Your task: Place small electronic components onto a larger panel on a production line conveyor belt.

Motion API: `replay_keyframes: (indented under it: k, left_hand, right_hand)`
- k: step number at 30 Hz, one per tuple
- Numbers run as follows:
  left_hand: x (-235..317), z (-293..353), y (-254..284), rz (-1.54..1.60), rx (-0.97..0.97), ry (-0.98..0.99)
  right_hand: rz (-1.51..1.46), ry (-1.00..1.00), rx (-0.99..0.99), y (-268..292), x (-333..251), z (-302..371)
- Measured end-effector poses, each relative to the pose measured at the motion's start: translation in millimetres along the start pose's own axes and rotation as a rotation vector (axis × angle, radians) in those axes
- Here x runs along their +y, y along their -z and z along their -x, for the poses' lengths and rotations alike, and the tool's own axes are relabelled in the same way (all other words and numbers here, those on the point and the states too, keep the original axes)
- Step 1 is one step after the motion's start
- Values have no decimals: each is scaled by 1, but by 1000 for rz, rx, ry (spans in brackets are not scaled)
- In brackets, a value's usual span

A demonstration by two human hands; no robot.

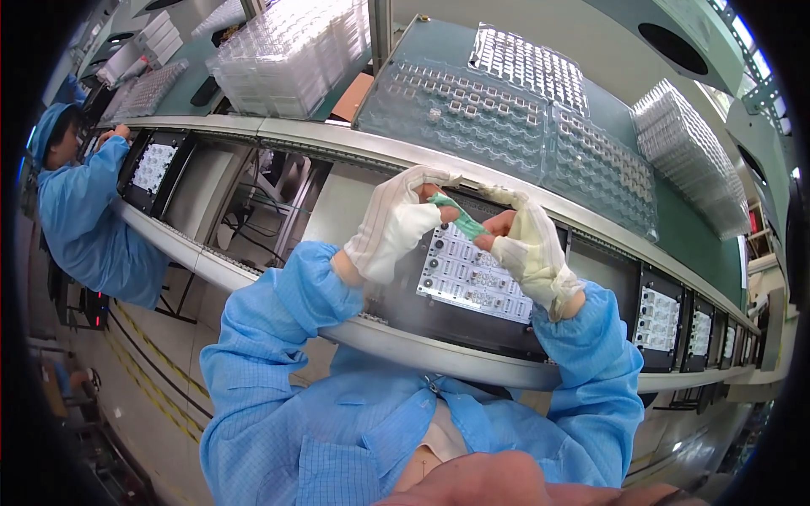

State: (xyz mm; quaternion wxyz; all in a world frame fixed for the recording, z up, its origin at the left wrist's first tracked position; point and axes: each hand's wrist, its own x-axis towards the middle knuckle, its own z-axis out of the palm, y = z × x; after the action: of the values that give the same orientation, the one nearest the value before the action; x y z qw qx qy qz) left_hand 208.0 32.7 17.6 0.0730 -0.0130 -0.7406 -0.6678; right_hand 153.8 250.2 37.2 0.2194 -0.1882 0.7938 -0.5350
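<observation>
Both hands wear white gloves with bare fingertips. My left hand (396, 218) pinches one end of a small green strip (461, 218); whether it is tape or film I cannot make out. On the other end, the fingers of my right hand (527, 244) are closed. The strip is stretched slantwise between them, above a white circuit board panel (472, 282) with rows of small parts. That panel lies on a black carrier (498, 325) on the conveyor line, and my hands partly hide its far edge.
Clear plastic trays (472, 126) with small metal parts lie on the green bench beyond the line. Stacked trays stand at left (291, 63) and right (688, 160). More panels on carriers (658, 320) sit rightward. A person in blue (97, 211) works at far left.
</observation>
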Motion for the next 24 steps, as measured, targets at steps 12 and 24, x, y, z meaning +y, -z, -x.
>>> replay_keyframes:
  k: [12, 24]
  left_hand:
    - [24, 4, -8, -106, -191, -23]
    - [23, 20, -15, -290, -336, -49]
  right_hand:
    - [-76, 148, 221, 17, -7, 28]
    - [-102, 88, 301, -4, 26, 56]
